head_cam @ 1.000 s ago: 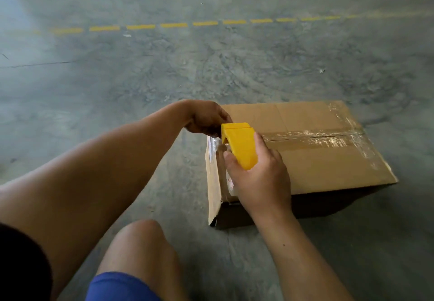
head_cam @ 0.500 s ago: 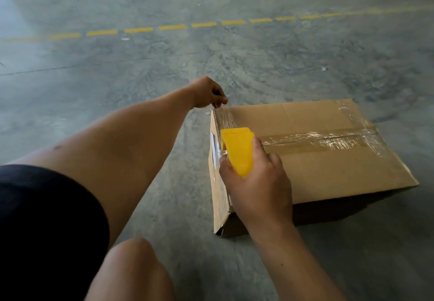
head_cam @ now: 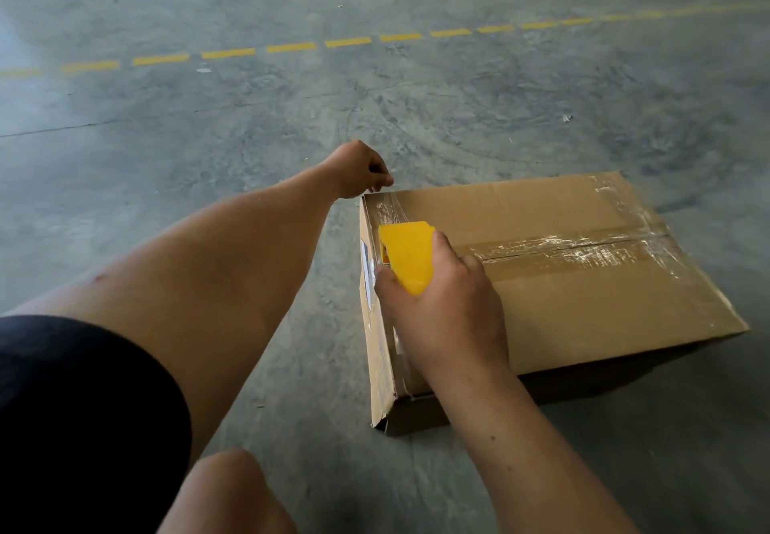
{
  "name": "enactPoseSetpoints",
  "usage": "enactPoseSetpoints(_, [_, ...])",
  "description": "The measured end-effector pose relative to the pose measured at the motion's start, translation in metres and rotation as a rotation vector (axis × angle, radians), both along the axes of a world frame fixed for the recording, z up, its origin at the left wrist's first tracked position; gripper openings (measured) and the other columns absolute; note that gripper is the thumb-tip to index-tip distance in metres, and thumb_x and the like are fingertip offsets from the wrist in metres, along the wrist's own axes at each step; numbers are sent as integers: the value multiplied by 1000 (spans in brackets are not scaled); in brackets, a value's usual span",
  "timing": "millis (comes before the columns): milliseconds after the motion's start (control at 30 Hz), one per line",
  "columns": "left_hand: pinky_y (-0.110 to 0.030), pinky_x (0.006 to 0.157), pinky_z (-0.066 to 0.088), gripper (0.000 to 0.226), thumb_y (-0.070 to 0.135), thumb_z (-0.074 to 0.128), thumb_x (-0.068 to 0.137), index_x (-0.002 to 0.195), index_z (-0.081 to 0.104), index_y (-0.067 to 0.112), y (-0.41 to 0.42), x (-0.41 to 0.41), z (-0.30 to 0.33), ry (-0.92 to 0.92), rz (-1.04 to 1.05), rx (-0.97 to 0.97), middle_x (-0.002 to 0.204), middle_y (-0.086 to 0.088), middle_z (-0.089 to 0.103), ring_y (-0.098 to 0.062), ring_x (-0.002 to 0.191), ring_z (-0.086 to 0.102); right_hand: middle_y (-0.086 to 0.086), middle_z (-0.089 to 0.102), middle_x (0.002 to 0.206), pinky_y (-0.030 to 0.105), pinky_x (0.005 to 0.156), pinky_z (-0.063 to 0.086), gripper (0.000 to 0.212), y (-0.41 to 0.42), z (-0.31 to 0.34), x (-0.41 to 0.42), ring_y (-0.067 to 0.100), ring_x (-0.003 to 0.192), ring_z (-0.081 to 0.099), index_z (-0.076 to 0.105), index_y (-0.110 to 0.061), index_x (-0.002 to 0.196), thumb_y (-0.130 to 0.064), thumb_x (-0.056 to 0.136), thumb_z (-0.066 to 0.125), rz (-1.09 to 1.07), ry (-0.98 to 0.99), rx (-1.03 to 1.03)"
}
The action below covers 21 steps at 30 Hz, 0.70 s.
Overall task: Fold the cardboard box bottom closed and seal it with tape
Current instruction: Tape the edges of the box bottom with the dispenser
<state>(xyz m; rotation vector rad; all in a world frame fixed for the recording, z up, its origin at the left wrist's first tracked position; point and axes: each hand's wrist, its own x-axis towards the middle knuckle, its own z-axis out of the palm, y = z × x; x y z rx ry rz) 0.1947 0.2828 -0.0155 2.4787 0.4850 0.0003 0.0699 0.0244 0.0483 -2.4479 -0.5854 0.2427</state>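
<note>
Warehouse or factory hall around me. Bare grey scuffed concrete floor (head_cam: pixel 458 117), dashed yellow painted lane line (head_cam: pixel 291 47) across it, brown cardboard box (head_cam: pixel 583 296) on floor by my knee.

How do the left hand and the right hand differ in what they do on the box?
The left hand is at the far left corner of the cardboard box, fingers pinched on the end of the clear tape; the right hand is nearer, at the left edge. The left hand holds no tool; the right hand grips the yellow tape dispenser. Both work on the same strip along the left edge.
</note>
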Motion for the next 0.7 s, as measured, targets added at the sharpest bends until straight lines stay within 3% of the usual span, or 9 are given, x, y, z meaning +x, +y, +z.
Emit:
enactPoseSetpoints(200, [-17, 62, 43, 23, 28, 71, 90, 101, 77, 9, 3, 2, -6, 34, -5, 24, 88, -1, 73, -10, 75, 62, 8, 50, 126, 29, 74, 31, 82, 4, 1, 6, 26, 111, 52, 22, -22, 151, -62, 85, 49, 2, 5, -11])
enactPoseSetpoints(333, [-28, 83, 46, 31, 32, 66, 92, 117, 72, 13, -2, 5, -4, 155, -36, 139, 114, -6, 70, -17, 96, 61, 8, 49, 126, 29, 74, 31, 81, 4, 1, 7, 25, 111, 52, 22, -22, 151, -61, 86, 49, -1, 5, -12])
enactPoseSetpoints(433, [-38, 103, 44, 57, 38, 66, 92, 141, 51, 12, -9, 5, 4, 190, -43, 263, 138, -12, 57, -29, 122, 55, 9, 50, 127, 29, 74, 31, 80, 4, 2, 6, 26, 112, 52, 23, -22, 151, -62, 86, 49, -3, 5, -13])
enactPoseSetpoints(533, [-39, 86, 50, 34, 36, 55, 98, 116, 67, 9, -26, -1, 8, 64, -52, 253, 114, -11, 68, -28, 102, 62, 10, 50, 127, 30, 74, 31, 80, 3, 3, 5, 28, 113, 52, 23, -22, 151, -61, 86, 49, -13, 4, -19])
enactPoseSetpoints(600, [-33, 76, 43, 37, 35, 43, 103, 97, 64, 6, -42, -12, 2, 72, -86, 194, 103, -13, 67, -28, 92, 59, 11, 51, 124, 32, 74, 32, 80, 4, 3, 4, 30, 110, 53, 25, -22, 151, -62, 85, 49, -24, -7, -35])
enactPoseSetpoints(633, [-31, 77, 40, 35, 34, 39, 105, 96, 61, 9, -48, -17, -5, 85, -101, 148, 108, -15, 66, -29, 97, 59, 11, 52, 122, 32, 74, 33, 80, 4, 3, 4, 30, 109, 54, 26, -22, 150, -62, 85, 49, -26, -15, -48])
enactPoseSetpoints(700, [-31, 92, 38, 37, 30, 33, 107, 121, 60, 9, -50, -26, -19, 81, -135, 112, 132, -15, 60, -31, 121, 54, 11, 52, 121, 32, 73, 33, 80, 5, 3, 2, 31, 108, 55, 28, -21, 149, -63, 84, 50, -24, -26, -72])
